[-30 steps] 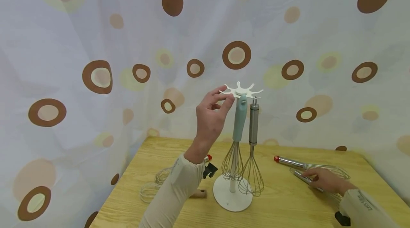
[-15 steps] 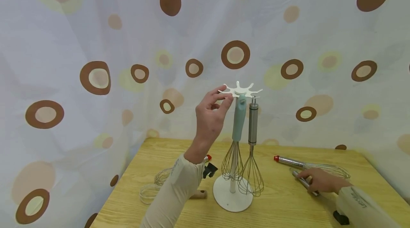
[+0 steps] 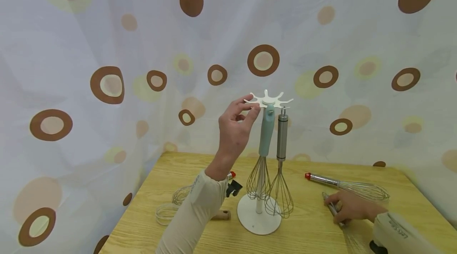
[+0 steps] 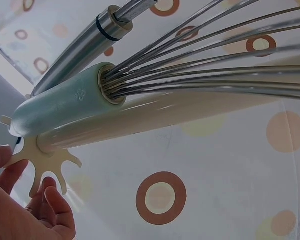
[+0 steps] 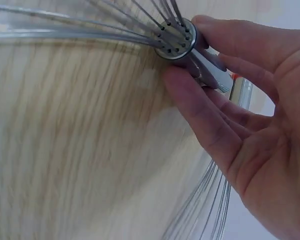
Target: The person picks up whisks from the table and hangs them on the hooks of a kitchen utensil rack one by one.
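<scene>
At the white rotating rack (image 3: 268, 101), my left hand (image 3: 233, 127) pinches one of the flat hook arms between thumb and fingers. Close beside it hang a whisk with a teal handle (image 3: 266, 133) and a whisk with a steel handle (image 3: 282, 137), both wires down. On the right of the table, my right hand (image 3: 351, 205) grips a steel whisk (image 5: 176, 41) by its handle, thumb on one side and fingers on the other. Its wires run toward the person, partly hidden by the hand and sleeve in the head view.
Another steel whisk with a red end (image 3: 321, 179) lies behind my right hand. Left of the rack's round base (image 3: 258, 227), partly behind the left sleeve, lie more whisks, one with a wooden handle (image 3: 223, 215). A dotted curtain (image 3: 200, 47) closes off the back of the wooden table (image 3: 303, 238).
My right hand has shifted a little to the left and turned the steel whisk, whose handle now points more directly away from the person. The left hand stays on the rack.
</scene>
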`<state>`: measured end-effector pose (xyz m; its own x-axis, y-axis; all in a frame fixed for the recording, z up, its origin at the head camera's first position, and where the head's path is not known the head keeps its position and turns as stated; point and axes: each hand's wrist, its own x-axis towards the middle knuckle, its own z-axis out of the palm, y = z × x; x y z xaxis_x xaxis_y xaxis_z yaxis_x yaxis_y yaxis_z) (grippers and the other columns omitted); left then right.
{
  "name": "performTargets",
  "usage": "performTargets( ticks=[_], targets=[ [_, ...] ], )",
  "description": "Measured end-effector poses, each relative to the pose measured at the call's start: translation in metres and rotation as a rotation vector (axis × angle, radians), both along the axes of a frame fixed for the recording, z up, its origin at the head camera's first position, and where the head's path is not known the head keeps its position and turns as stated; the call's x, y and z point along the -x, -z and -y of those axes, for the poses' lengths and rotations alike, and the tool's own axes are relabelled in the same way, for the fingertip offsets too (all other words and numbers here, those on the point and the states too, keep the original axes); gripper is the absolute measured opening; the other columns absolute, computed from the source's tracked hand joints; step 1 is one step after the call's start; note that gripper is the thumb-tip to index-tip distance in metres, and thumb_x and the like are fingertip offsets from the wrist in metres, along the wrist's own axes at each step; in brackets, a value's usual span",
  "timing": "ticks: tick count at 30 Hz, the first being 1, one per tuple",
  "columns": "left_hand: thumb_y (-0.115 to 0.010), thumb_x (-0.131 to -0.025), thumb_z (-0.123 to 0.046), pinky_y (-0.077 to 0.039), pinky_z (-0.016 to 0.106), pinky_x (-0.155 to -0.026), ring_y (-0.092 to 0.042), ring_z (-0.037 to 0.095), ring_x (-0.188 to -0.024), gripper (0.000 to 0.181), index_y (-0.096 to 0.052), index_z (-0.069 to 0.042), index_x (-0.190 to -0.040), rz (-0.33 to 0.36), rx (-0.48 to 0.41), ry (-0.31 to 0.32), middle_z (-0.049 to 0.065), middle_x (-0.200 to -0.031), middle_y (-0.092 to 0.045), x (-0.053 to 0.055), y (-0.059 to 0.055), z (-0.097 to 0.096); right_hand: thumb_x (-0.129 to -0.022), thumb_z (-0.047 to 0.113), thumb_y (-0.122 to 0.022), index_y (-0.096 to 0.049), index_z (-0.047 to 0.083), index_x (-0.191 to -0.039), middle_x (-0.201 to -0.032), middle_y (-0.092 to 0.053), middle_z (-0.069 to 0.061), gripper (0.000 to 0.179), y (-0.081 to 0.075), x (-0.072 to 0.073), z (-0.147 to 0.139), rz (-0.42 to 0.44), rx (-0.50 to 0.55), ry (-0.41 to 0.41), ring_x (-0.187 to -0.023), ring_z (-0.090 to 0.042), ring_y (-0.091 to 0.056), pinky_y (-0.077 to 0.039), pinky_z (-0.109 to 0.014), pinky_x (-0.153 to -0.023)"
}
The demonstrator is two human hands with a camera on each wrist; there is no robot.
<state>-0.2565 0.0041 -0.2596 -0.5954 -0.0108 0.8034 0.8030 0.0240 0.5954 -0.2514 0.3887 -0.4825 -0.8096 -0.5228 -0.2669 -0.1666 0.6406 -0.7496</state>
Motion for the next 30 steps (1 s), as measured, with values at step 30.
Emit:
performTargets(
  ticks=[30],
  targets=[
    [-0.053,-0.097,-0.012,-0.047,0.033,-0.090,-0.059,0.023,-0.103,0.019,-0.062,0.005,-0.101,0.115,-0.007,0.158,0.009,-0.131,-0.056,0.008,-0.001,0.002,-0.080,-0.016,-0.064,-0.046,-0.001,-0.135,-0.127,-0.049,-0.001,0.060,-0.115,-0.032,0.103,-0.788,0.410,0.012,-0.091,-0.010,-0.060,-0.054,-0.028,-0.066]
  ],
)
